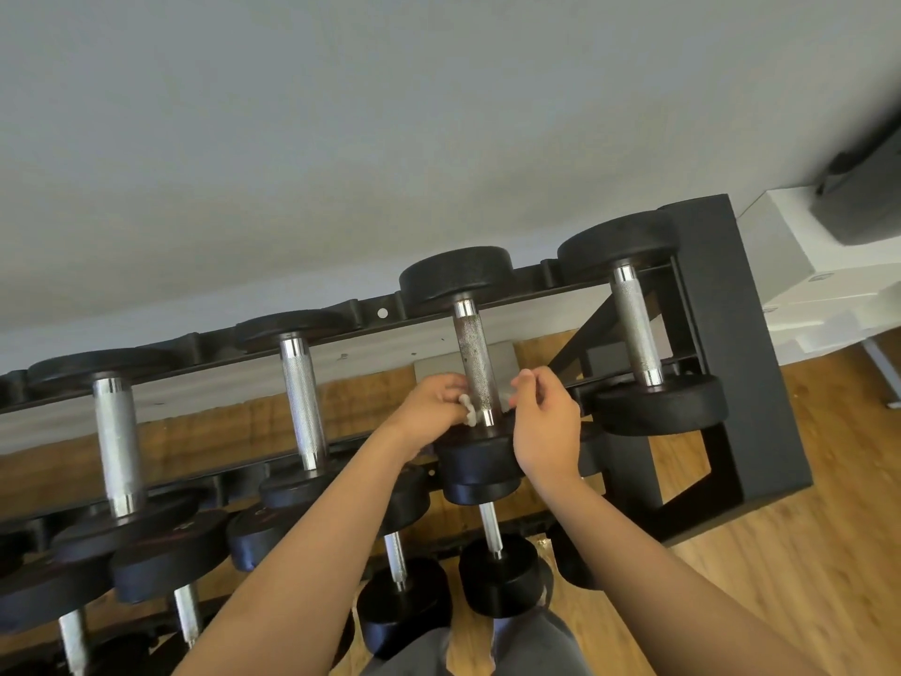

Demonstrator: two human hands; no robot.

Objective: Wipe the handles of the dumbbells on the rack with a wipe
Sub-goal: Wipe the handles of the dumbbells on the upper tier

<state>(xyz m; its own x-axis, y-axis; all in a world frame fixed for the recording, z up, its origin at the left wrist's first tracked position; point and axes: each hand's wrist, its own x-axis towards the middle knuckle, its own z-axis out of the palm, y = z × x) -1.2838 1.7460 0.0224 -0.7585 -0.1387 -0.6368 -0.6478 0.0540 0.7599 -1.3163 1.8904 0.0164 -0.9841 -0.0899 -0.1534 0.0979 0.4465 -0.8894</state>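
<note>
Forearms (pixel 312 553) reach far; left hand (pixel 431 404) fingers pinch the wipe (pixel 469 413) on a dumbbell handle (pixel 474 363); right hand (pixel 548 426) fingers curl beside it, grip unclear.

Knurled shiny metal handle (pixel 475 363); matt black rubbery heads (pixel 456 273); wood-grain floor (pixel 804 480).

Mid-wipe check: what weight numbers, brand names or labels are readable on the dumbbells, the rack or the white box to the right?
No text reads clearly in this view.
dumbbell heads, lower left: faint reddish marks, too blurred to read.
white box: small dark label strip on its edge, too small to read.
rack: no lettering visible.
</note>
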